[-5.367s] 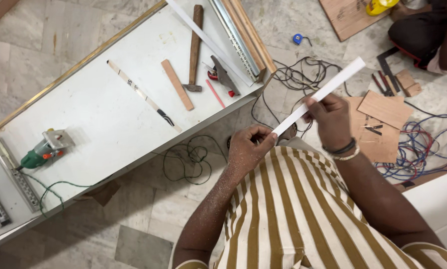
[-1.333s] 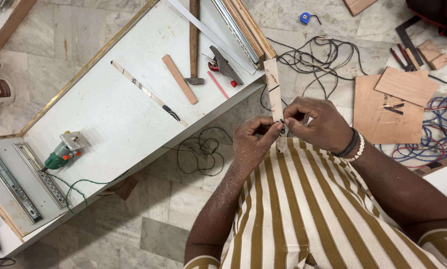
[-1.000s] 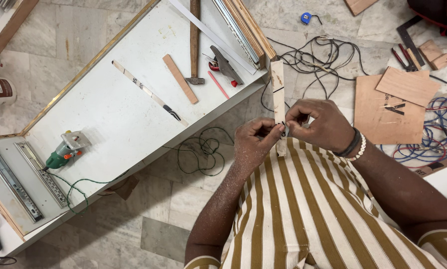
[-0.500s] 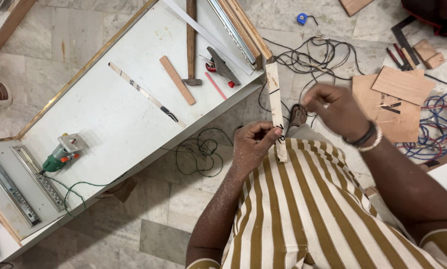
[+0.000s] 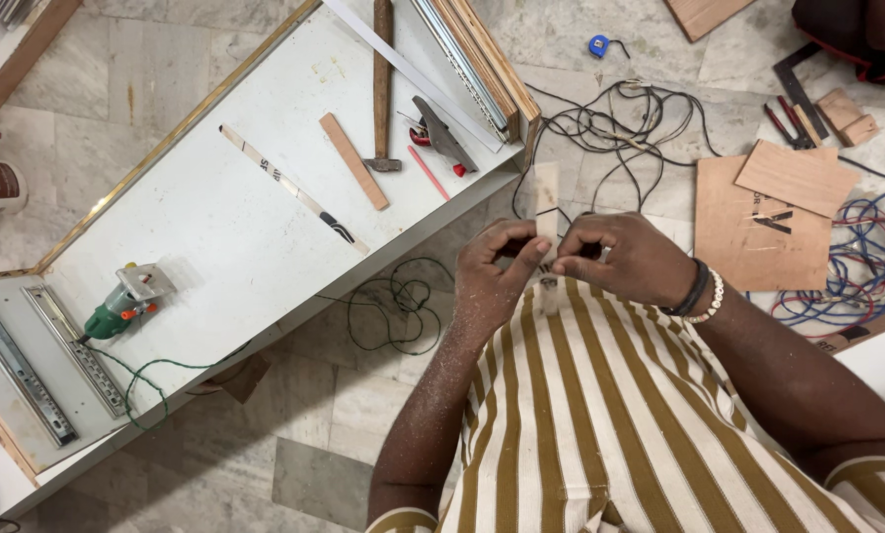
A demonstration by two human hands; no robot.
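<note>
Left hand (image 5: 497, 265) and right hand (image 5: 620, 259) both pinch a pale strip (image 5: 547, 197) upright between closed fingers; bench (image 5: 195, 227) lies left of them.

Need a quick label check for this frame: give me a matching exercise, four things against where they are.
Things:
1. pale strip
2. hammer
3. green power tool
4. plywood pieces

Places:
A. on the floor, right of the hands
B. left part of the white panel
C. pinched between left hand and right hand
D. top of the white panel, beside a wood slat

Pairs: 1-C, 2-D, 3-B, 4-A
</note>
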